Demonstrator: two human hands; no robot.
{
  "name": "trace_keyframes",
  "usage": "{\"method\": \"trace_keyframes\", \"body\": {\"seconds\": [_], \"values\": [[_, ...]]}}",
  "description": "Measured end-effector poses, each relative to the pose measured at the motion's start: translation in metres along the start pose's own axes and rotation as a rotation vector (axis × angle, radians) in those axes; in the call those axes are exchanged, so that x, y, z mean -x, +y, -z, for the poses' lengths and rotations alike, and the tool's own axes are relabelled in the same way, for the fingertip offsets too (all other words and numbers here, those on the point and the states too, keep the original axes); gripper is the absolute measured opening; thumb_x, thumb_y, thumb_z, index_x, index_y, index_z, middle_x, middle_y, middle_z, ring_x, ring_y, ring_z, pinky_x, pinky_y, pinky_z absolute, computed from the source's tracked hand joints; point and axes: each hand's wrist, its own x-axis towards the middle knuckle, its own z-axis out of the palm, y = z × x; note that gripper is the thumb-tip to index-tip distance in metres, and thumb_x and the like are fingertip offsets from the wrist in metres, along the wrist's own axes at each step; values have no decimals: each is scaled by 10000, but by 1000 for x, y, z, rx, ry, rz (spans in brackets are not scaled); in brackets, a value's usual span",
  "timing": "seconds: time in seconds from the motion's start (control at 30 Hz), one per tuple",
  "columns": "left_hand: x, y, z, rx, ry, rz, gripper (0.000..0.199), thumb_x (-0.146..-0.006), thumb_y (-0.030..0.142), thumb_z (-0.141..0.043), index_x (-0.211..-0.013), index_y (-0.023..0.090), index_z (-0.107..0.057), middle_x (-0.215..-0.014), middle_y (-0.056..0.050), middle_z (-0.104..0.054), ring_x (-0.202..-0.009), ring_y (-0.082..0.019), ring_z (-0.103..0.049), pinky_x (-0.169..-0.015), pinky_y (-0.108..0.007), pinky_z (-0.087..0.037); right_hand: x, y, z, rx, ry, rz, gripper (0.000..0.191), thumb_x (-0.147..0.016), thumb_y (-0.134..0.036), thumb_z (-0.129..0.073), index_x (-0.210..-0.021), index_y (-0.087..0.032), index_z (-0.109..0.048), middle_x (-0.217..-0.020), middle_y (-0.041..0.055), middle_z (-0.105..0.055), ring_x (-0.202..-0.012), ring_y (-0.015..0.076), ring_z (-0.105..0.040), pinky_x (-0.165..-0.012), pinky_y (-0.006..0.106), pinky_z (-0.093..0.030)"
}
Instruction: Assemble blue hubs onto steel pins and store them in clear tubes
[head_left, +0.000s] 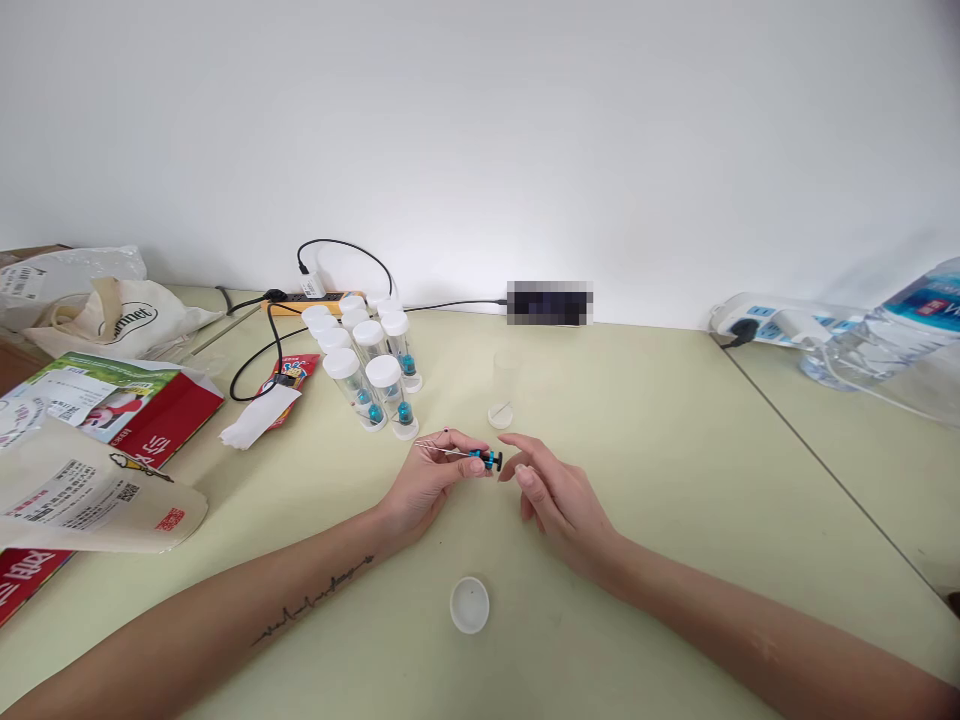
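Between its thumb and fingers my left hand [426,488] grips a small blue-and-black tool with thin metal rods [485,459]. Its rods point left across the palm and its black end faces right. Just right of that end is my right hand [564,500], fingers apart and curved, holding nothing. Behind the hands stands a clear tube [505,382] without a cap; a thin line shows at its bottom. A white round cap [469,606] lies in front of the hands, hollow side up. Several capped clear tubes [370,345] with blue pieces inside stand together at the back left.
A yellow power strip [352,300] with black cables lies by the wall, near a red packet [300,370]. A phone-like dark object [550,303] leans there too. Boxes and bags [135,320] crowd the left. At right are a white power strip [757,320] and a water bottle [892,330].
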Motion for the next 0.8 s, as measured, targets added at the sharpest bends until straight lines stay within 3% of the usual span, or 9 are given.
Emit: {"method": "trace_keyframes", "body": {"seconds": [0.17,0.27,0.37,0.5,0.67,0.8], "values": [[1,1,-2,-22,-16,-14,148,-681,147,-741,-819,160,-690,-805,-18,-683,-762,-123,-630,-770,-248,-454,-1,1,-1,-6,8,-14,350,-974,-448,-239,-1178,-263,-455,-887,-1,-609,-552,89,-523,-533,221,-414],[4,2,-6,-58,-105,-27,142,-656,112,-749,-780,152,-691,-749,-14,-682,-739,-129,-626,-740,-253,-463,-3,3,-1,28,-9,-16,398,-977,-446,-231,-847,-211,-526,-677,-21,-570,-553,102,-514,-542,223,-386],[7,2,-9,-76,-180,-46,151,-645,107,-750,-776,153,-693,-719,-13,-673,-730,-150,-631,-730,-286,-475,-4,4,-1,51,-45,18,472,-979,-442,-223,-642,-194,-442,-567,-21,-515,-578,115,-515,-571,230,-377],[8,2,-10,-108,-153,-81,163,-626,123,-764,-771,161,-699,-726,-16,-676,-743,-159,-633,-719,-287,-473,-6,2,0,-10,-76,12,441,-973,-451,-242,-678,-195,-446,-579,-22,-524,-536,106,-490,-543,226,-369],[6,4,-9,-125,-81,-77,148,-619,143,-774,-745,169,-701,-752,-14,-679,-741,-144,-616,-716,-266,-463,-5,-1,0,-87,-74,-98,286,-936,-462,-361,-834,-212,-457,-581,-52,-491,-505,100,-475,-488,211,-340],[6,6,-10,-105,-55,-59,142,-626,160,-771,-748,164,-698,-758,-23,-688,-756,-156,-616,-743,-286,-460,-5,0,-2,-168,-35,-132,172,-897,-400,-467,-893,-233,-426,-744,-42,-549,-516,80,-490,-471,198,-338]]}}
